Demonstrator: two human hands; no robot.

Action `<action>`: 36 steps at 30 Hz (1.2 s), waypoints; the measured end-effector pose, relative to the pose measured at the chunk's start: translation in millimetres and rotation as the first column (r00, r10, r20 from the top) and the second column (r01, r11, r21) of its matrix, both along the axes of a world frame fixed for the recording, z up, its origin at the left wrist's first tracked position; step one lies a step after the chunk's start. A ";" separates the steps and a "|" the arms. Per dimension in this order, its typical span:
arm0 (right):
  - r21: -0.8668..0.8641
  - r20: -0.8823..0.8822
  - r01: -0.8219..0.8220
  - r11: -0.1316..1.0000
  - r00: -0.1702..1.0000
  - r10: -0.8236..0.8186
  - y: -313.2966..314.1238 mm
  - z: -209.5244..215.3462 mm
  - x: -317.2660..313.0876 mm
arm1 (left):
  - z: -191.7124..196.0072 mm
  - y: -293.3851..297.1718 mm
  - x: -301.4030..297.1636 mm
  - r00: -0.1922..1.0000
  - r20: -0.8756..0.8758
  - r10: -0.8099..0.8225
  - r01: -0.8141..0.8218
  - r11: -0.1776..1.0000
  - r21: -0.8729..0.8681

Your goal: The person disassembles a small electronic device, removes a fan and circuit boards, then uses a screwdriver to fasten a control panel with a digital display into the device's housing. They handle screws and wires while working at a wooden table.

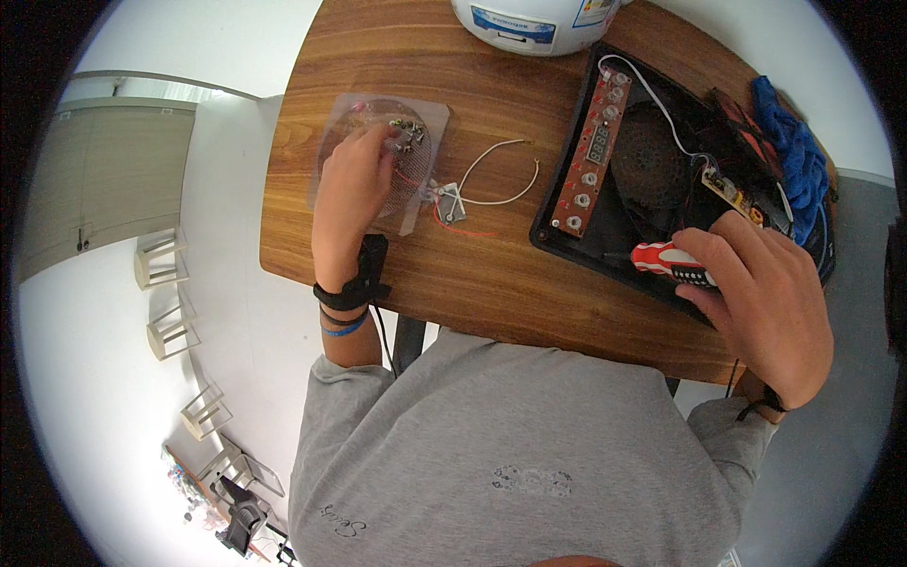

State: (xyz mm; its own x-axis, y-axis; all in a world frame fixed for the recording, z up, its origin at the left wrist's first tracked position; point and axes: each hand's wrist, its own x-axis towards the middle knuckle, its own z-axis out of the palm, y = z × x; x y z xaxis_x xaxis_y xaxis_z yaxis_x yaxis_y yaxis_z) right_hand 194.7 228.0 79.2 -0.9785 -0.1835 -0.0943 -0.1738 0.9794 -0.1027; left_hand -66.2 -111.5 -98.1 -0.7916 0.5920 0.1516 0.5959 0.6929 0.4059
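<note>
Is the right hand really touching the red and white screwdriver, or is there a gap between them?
Touching. The head view shows it plainly: the right hand grips the screwdriver by its handle, with no gap between.

The right hand [770, 298] hides part of the screwdriver [667, 261].

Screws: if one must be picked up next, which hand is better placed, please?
Probably the left hand: its fingers are right beside the screws, while the right hand grips the screwdriver over the black housing, well away from them.
</note>
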 end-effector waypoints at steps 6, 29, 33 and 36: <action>-0.006 -0.014 -0.012 1.000 1.000 0.012 0.0 -0.9 -2.0 | -0.4 7.6 -2.7 0.999 0.032 -0.021 0.022 1.000 -0.005; -0.007 0.015 0.040 0.999 0.999 -0.040 -0.6 2.1 2.2 | -0.3 15.4 -1.0 0.999 -0.033 0.037 -0.038 0.999 -0.014; 0.002 0.021 0.029 1.000 0.999 -0.029 1.8 1.4 0.7 | 4.4 11.9 -0.9 0.997 0.042 0.070 -0.071 0.997 0.030; -0.016 0.031 0.017 1.000 0.999 -0.017 3.7 0.4 -0.6 | 7.8 10.1 -0.3 0.996 0.045 0.075 -0.076 0.997 0.023</action>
